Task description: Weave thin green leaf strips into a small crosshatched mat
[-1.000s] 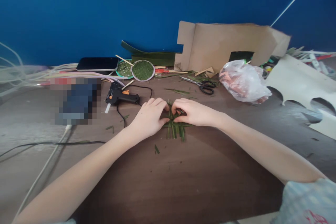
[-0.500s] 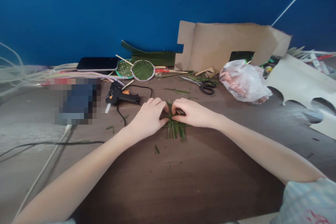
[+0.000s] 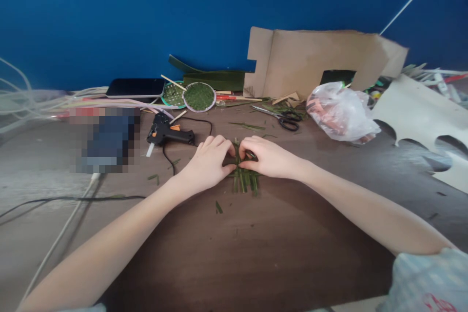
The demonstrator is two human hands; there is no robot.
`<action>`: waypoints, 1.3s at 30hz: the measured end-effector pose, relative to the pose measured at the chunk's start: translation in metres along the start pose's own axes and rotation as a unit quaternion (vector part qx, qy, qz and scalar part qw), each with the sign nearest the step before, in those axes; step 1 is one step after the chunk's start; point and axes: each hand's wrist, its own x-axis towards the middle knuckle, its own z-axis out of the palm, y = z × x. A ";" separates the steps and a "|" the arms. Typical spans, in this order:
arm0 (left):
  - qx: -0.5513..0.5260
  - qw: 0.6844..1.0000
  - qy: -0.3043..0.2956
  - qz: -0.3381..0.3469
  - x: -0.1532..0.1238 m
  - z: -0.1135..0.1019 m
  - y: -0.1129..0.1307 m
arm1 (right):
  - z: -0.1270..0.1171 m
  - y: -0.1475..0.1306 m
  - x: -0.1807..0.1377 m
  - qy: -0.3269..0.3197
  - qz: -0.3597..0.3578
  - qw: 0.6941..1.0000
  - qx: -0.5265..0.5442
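Several narrow green leaf strips (image 3: 243,183) cross one another on the brown table in front of me, like a small weave. My left hand (image 3: 212,162) has its thumb and fingers curled at the left side of the strips, pinching them near the middle. From the right, my right hand (image 3: 266,157) grips the same strips, its thumb and forefinger bent towards each other. The fingertips hide part of the weave. Strip ends stick out towards me below both hands. A small cut leaf piece (image 3: 218,207) lies apart on the table nearer me.
A black glue gun (image 3: 168,131) with its cable lies to the left. Behind are scissors (image 3: 285,119), a round green woven disc (image 3: 199,97), a phone (image 3: 135,87) and a cardboard piece (image 3: 300,58). A clear plastic bag (image 3: 340,112) and cut-out white sheet (image 3: 420,112) sit at right.
Both hands stay at nearly the same spot on the strips. The strip ends below the right hand have shifted slightly; the rest looks the same.
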 end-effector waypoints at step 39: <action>0.017 0.999 -0.040 0.025 -0.010 -0.013 0.008 | -0.003 -0.001 0.000 -0.014 -0.013 1.000 0.005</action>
